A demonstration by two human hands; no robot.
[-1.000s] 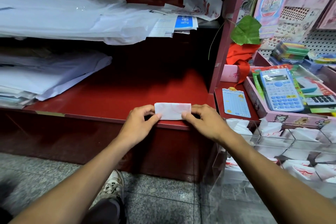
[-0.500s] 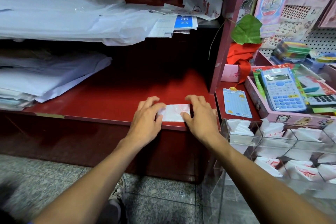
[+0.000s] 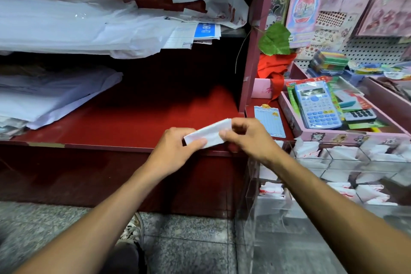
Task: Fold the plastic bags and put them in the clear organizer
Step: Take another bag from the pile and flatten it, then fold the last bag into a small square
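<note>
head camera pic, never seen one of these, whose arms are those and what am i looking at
No machine here: a person wears a camera on the head, looking forward and down, so the two bare arms reaching in from the bottom are their own. There is one view only.

The left hand and the right hand together hold a small folded plastic bag, white and tilted, each taking one end in a pinching grip, just above the front edge of the red shelf.

On the shelf's left lie stacks of flat plastic bags, with more on the shelf above. At lower right stands the clear organizer, its compartments already holding folded bags. Behind it, a pink tray holds a blue calculator.
</note>
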